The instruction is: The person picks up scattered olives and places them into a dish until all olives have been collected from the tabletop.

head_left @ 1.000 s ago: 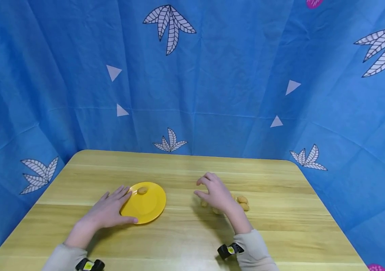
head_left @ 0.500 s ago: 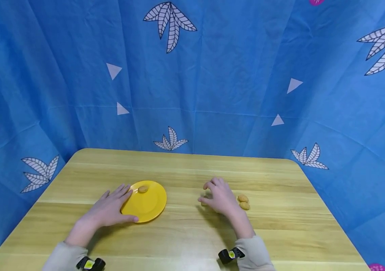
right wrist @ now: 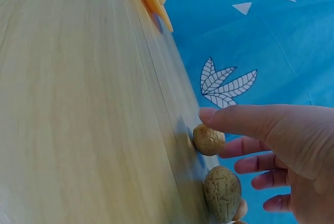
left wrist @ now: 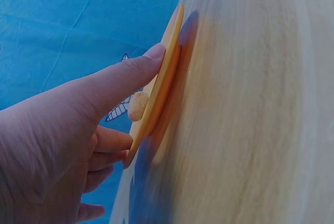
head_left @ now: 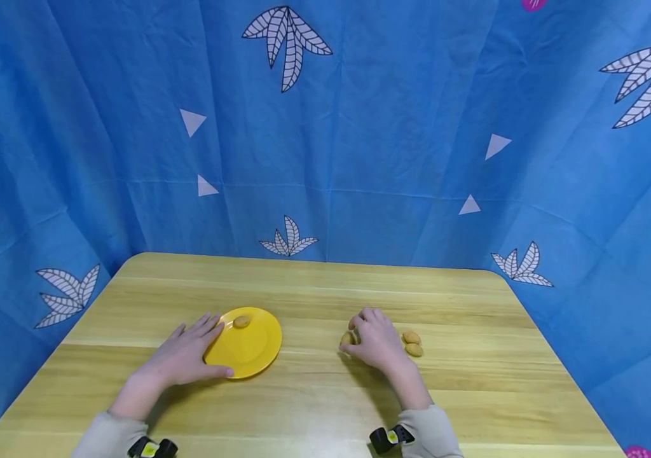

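My left hand rests at the left side of a yellow plate, with thumb and straight fingers spread on its rim. One walnut-like, tan wrinkled nut lies near the plate's far edge. To the right, my right hand has thumb and index finger about another walnut-like nut, which is on or just above the table. A larger, browner nut sits under the other fingers in the right wrist view; the palm hides it in the head view.
Two more tan nuts lie on the wooden table just right of my right hand. A blue curtain with leaf prints hangs behind and beside the table.
My right hand has come down and slightly right, and its thumb and index finger have closed in around the nut. The left hand and plate stay put.
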{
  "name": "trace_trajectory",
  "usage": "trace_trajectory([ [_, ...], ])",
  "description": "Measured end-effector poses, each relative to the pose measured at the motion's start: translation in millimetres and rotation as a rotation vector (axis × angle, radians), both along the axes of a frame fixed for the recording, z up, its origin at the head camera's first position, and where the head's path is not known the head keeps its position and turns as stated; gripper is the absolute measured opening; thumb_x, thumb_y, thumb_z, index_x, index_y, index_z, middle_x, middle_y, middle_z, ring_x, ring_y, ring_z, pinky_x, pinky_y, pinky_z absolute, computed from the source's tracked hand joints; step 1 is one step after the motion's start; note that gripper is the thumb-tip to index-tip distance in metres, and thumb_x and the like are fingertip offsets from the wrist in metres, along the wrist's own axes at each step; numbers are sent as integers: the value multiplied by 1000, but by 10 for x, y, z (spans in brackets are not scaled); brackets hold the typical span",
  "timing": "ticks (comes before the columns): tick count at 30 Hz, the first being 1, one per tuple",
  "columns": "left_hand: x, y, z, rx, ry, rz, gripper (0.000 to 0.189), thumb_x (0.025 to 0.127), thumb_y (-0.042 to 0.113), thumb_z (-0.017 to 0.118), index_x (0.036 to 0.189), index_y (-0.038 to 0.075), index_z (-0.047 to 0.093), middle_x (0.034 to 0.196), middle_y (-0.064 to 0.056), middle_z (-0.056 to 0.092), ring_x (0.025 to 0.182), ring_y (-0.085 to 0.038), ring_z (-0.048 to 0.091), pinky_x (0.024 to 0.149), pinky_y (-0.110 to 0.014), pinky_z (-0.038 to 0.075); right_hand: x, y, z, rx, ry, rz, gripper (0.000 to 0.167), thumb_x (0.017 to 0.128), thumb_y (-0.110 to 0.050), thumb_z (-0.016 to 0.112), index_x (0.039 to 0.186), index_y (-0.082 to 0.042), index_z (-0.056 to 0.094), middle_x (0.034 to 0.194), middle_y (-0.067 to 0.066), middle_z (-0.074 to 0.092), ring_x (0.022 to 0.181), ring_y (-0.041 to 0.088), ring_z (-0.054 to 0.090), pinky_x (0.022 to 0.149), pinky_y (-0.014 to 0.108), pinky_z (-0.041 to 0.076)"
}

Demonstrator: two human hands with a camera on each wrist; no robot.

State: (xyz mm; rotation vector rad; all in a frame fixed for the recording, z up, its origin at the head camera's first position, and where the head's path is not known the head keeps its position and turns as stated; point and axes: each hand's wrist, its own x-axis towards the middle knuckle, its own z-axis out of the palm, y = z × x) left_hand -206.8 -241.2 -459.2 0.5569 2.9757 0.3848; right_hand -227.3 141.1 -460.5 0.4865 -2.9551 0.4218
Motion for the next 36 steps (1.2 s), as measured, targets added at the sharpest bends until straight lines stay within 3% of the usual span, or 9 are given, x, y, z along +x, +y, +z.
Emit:
trace_trajectory([
  [11, 36, -6, -17, -2, -5, 7, 109, 72, 78, 61, 147, 2, 40, 157, -20, 32, 146, -41, 27, 113, -69, 21, 26, -40, -33, 28, 12, 20, 37, 76, -42, 81, 93, -12, 66, 102, 4, 57, 96, 24, 49, 84, 44, 44],
  [21, 50, -12, -22, 7, -11, 11, 108, 73, 77, 63, 148, 2, 40, 157, -20, 32, 146, -41, 27, 113, -69, 21, 17, -61, -59, 31, 15, 26, 35, 76, -41, 81, 93, -13, 66, 104, 5, 58, 98, 25, 50, 83, 43, 44],
  [36, 9, -11, -18, 4, 14, 0, 108, 72, 78, 62, 147, 2, 40, 157, -19, 32, 146, -41, 27, 113, -68, 21, 13, -153, 6, -11, 102, 79, 39, 80, -40, 77, 105, -12, 66, 104, 5, 60, 98, 25, 53, 83, 43, 45],
])
